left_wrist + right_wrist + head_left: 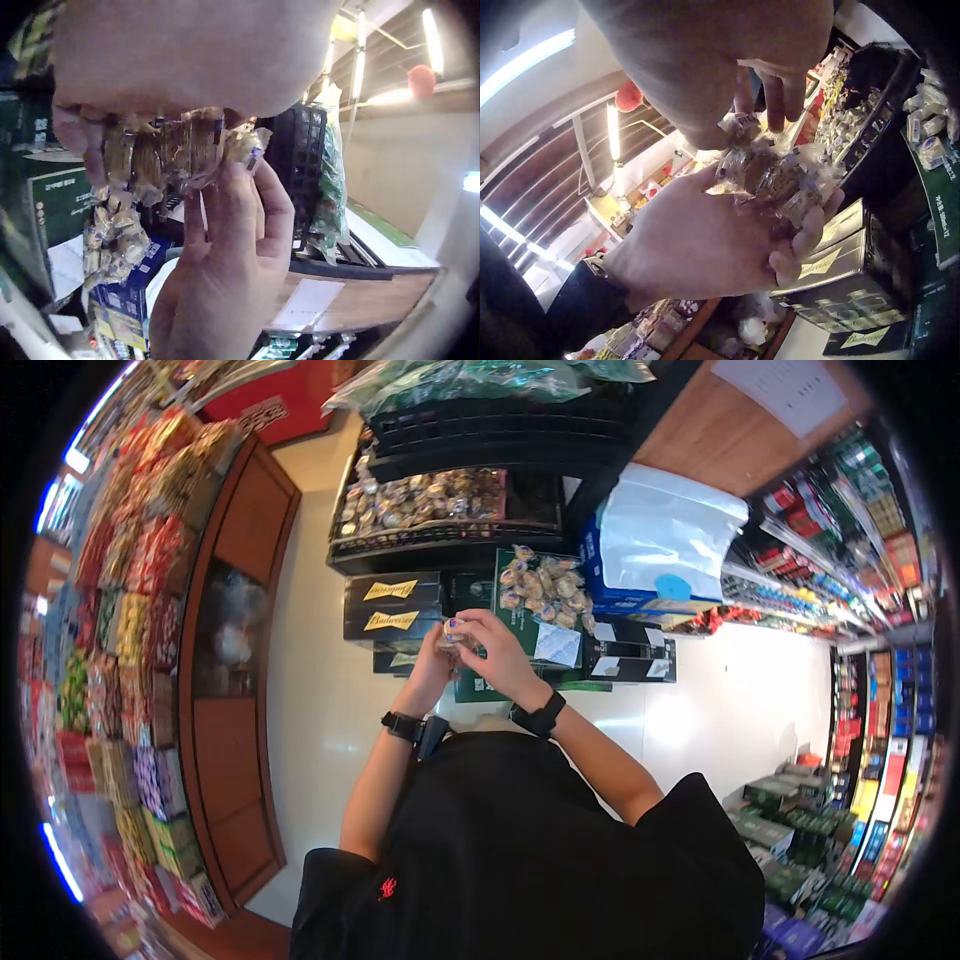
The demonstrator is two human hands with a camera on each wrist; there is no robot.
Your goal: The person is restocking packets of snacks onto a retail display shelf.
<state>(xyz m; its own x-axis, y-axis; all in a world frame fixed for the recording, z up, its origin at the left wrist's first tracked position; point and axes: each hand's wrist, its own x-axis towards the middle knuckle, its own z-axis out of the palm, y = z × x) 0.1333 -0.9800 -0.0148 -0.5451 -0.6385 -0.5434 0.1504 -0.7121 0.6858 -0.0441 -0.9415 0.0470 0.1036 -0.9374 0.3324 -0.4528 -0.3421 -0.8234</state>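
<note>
Both hands meet in front of the body in the head view. My left hand (432, 668) holds a row of several small round snacks (776, 176) in clear twisted wrappers, with its fingers curled along the row. At one end of the row, my right hand (505, 660) pinches a wrapped snack (247, 148) between thumb and fingers. Just beyond the hands, a loose pile of the same wrapped snacks (545, 590) lies on a green carton (512, 628).
Behind the carton stands a black crate (350, 545) of more wrapped snacks. Budweiser boxes (393, 622) are stacked at its left, and a blue box (610, 585) with a plastic cover stands at its right. A wooden cabinet (235, 760) and packed shelves line the left side.
</note>
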